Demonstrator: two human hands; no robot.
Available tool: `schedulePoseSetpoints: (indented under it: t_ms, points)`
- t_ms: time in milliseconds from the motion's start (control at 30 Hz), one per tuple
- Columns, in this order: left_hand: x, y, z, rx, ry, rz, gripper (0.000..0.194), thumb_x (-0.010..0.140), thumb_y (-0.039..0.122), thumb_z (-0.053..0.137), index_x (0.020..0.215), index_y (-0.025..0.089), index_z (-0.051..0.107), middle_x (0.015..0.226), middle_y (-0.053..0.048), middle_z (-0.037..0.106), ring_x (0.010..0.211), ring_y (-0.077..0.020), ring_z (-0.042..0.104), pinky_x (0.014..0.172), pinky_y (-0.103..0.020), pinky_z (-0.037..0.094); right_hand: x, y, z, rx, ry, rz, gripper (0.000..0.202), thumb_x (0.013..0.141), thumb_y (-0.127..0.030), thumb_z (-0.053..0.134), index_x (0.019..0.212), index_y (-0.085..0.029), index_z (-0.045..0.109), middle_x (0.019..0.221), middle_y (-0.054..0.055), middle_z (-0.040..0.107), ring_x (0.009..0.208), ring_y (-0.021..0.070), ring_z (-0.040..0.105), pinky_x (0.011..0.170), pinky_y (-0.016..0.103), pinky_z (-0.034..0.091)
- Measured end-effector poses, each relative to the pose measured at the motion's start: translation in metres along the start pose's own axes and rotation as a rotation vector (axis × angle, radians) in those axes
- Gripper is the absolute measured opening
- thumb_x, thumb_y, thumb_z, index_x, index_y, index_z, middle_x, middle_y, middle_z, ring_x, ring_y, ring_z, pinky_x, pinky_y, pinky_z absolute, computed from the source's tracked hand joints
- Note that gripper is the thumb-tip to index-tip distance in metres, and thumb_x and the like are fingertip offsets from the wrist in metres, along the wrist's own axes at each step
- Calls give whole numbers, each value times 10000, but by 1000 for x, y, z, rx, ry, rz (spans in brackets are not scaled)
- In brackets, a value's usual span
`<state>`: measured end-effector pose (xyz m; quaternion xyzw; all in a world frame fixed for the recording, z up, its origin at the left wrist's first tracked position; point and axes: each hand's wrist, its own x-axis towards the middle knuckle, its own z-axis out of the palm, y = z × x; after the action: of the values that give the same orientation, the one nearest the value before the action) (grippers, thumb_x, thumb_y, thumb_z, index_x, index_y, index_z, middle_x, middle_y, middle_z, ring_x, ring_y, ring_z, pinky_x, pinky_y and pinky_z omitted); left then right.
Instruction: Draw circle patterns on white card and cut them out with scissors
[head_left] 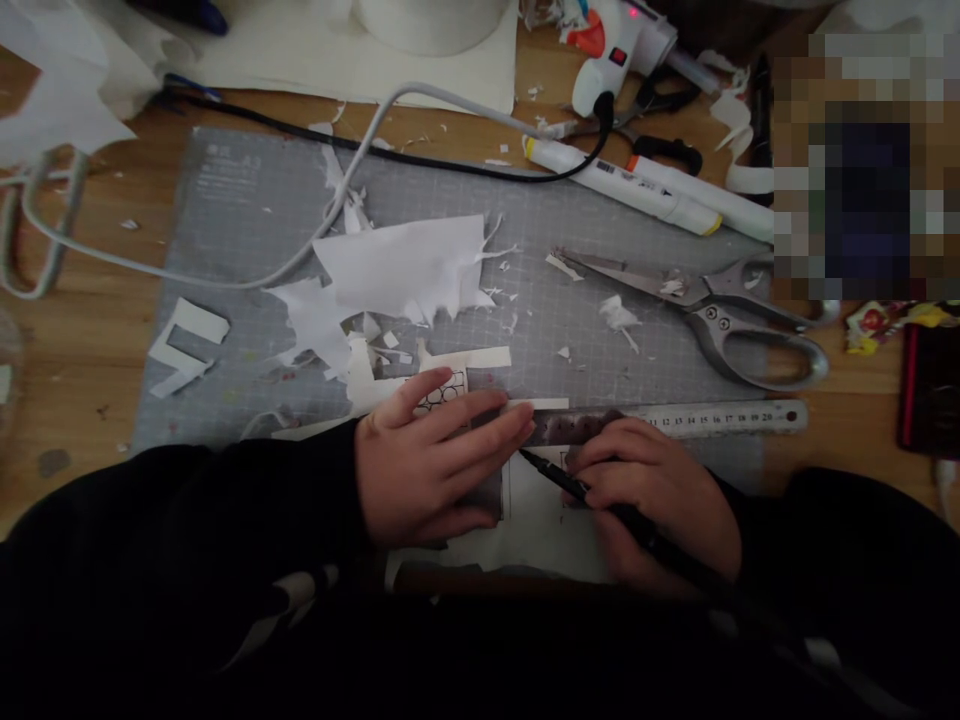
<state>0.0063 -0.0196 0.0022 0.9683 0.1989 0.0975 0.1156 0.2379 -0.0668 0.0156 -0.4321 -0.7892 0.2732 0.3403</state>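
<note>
A steel ruler (720,418) lies flat across white paper (532,540) near the mat's front edge. My left hand (442,455) rests palm down with its fingers apart, the fingertips over the ruler's left end. In my right hand (652,500) is a black pen (559,475), tilted, its tip touching or just above the paper below the ruler, close to my left fingertips. Printed lines show on the paper beside the tip. Above my left hand a patterned paper piece (454,390) with rounded shapes is partly covered. A narrow white strip (547,404) lies along the ruler's upper edge.
Large metal scissors (705,300) lie open on the grey cutting mat (225,230), among torn paper scraps (412,265). Two markers (622,185), a glue gun (611,60) and black-handled scissors (667,150) are at the back. Cables (262,280) cross the mat. A phone-like object (930,390) sits at right.
</note>
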Motion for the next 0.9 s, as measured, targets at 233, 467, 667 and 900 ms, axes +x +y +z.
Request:
schedulePoseSetpoints:
  t_ms: [233,467,667,900]
  points:
    - [-1,0,0,16,-14,-7,493,978,450,280,1316,160,489,1338,-15,564,1211,-191,503,1164,-407,67,-3,4,-14,-19,-21,24,184,697,-68,487,730,-248,500,648,-4,643,629,162,635,594,320,538]
    - [-1,0,1,30,-13,6,494,971,450,307,1315,150,496,1339,-8,563,1205,-192,493,1173,-401,33,-6,4,-20,-17,-51,99,194,712,-61,453,742,-252,468,649,-19,644,667,157,655,633,299,532]
    - [-1,1,3,22,2,-19,508,971,478,285,1308,167,505,1323,-8,578,1203,-183,499,1165,-404,75,-4,2,-23,-26,-29,142,178,711,-71,445,721,-248,454,611,-19,641,646,157,659,617,276,528]
    - [-1,0,1,21,-8,-5,503,971,467,299,1315,155,493,1334,-3,567,1196,-197,507,1149,-419,114,-4,3,-27,23,-29,167,169,722,-90,428,725,-259,434,601,-10,645,649,176,666,588,285,534]
